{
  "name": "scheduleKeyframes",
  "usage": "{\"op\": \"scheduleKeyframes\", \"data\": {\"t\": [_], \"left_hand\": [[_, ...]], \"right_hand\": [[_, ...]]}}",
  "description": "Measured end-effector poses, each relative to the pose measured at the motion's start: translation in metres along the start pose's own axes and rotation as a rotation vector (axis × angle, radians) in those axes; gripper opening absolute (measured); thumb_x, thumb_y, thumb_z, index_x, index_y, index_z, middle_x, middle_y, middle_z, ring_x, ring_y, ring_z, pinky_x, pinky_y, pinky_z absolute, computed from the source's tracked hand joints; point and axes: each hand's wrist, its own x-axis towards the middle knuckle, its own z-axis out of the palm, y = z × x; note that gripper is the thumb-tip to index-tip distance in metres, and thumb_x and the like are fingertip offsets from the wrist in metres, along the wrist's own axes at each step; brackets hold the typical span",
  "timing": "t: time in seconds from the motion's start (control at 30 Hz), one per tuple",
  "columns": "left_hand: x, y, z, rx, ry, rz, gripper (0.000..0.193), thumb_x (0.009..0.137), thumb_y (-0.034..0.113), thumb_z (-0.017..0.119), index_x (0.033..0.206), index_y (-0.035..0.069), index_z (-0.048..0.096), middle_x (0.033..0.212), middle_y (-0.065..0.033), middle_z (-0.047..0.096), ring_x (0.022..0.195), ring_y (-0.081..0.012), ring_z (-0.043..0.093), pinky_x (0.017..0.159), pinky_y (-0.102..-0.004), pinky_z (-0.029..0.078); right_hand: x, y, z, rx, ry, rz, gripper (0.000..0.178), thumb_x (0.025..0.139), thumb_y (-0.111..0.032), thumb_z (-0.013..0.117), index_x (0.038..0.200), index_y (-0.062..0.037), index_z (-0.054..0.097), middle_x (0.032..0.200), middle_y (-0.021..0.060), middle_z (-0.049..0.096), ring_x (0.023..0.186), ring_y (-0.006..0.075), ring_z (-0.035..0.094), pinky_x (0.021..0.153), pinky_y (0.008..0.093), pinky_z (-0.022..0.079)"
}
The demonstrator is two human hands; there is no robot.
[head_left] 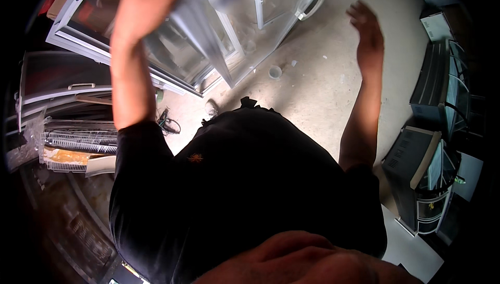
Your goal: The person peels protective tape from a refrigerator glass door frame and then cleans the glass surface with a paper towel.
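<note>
At the upper left, my left hand (148, 5) reaches up to the blurred, grey-framed glass door (205, 44). Its thumb and fingers appear curled at the door's top end, though the picture's upper edge cuts part of them off. A blurred whitish patch with some blue lies beside that hand; its kind does not show. My right hand (368, 31) is raised over the floor to the right, fingers stretched and slightly apart, holding nothing. It stays apart from the silver door handle (312, 4) to its left.
Behind the door stands a white-framed glass cabinet (78, 31). Stacked wire racks (78, 141) lie at the left. A small round cup-like thing (275, 72) and scraps are on the concrete floor (312, 91). Dark box-shaped appliances (411, 151) line the right side.
</note>
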Motion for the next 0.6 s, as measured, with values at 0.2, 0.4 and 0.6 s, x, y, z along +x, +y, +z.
{"op": "scheduleKeyframes", "data": {"t": [0.2,0.4,0.6], "left_hand": [[-0.014,-0.057,-0.004,-0.476,-0.317,0.25,0.036,0.085,0.004,0.06,0.12,0.0,0.053,0.104,-0.0058,0.06,0.098,-0.0147,0.056,0.085,-0.0285,0.045],[-0.091,-0.216,0.031,-0.48,-0.498,-0.104,0.028,0.088,0.014,0.06,0.113,0.003,0.058,0.105,-0.0103,0.063,0.097,-0.0203,0.06,0.085,-0.0319,0.048],[-0.13,-0.223,0.067,-0.633,-0.705,-0.056,0.028,0.085,0.016,0.063,0.11,0.003,0.058,0.108,-0.0128,0.059,0.101,-0.027,0.057,0.089,-0.0366,0.046]], "right_hand": [[0.038,-0.103,0.078,-0.159,0.221,-0.004,0.049,0.096,-0.038,0.044,0.126,0.0005,0.051,0.124,0.0156,0.054,0.114,0.0229,0.052,0.099,0.0328,0.036],[0.022,-0.143,0.09,-0.331,0.347,0.377,0.053,0.095,-0.041,0.045,0.125,0.0023,0.051,0.117,0.016,0.057,0.103,0.0206,0.055,0.09,0.029,0.042],[0.02,-0.163,0.082,-0.631,0.389,0.57,0.048,0.089,-0.037,0.056,0.117,0.0025,0.059,0.094,0.0135,0.065,0.082,0.0182,0.059,0.076,0.0291,0.046]]}}
